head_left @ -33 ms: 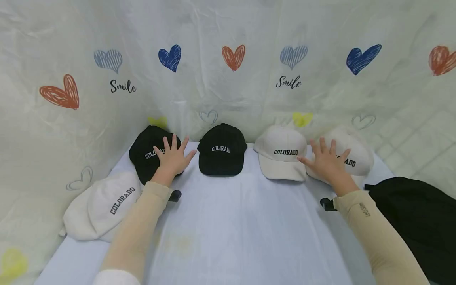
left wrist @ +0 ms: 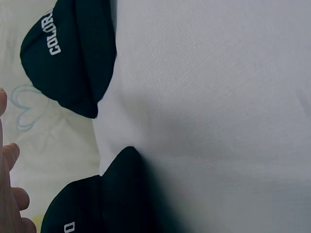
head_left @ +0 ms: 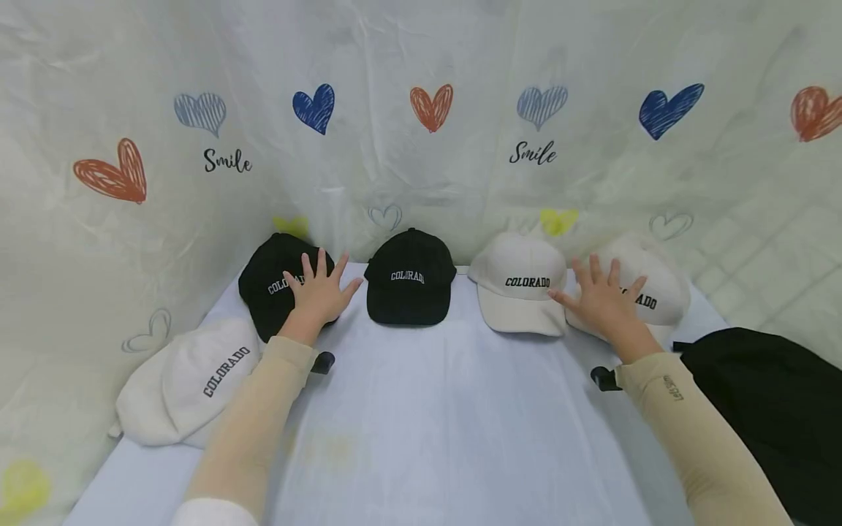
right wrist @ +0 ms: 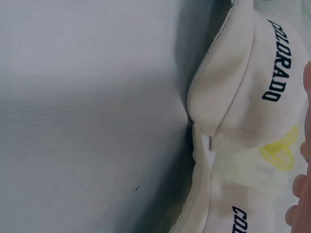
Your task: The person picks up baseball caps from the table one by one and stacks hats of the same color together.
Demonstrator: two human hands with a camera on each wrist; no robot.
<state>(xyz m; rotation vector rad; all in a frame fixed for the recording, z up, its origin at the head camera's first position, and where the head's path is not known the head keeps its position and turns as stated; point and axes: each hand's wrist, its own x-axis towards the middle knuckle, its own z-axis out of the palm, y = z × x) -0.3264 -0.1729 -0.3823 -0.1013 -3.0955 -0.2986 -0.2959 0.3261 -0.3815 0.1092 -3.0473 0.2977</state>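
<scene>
Several "COLORADO" caps lie on a pale cloth-covered table (head_left: 434, 416). My left hand (head_left: 320, 291) hovers flat with fingers spread over the brim of the left black cap (head_left: 266, 277); I cannot tell whether it touches. A second black cap (head_left: 409, 276) sits in the middle. My right hand (head_left: 600, 298), fingers spread too, lies over the far-right white cap (head_left: 661, 288), beside another white cap (head_left: 520, 288). The left wrist view shows both black caps (left wrist: 68, 53) (left wrist: 102, 199) and my fingertips (left wrist: 9, 194). The right wrist view shows both white caps (right wrist: 243, 87) (right wrist: 214, 213).
A fifth cap, white (head_left: 191, 380), lies at the front left near the table's edge. A black fabric item (head_left: 776, 402) sits at the right. A heart-printed sheet (head_left: 421, 146) walls in the back and sides.
</scene>
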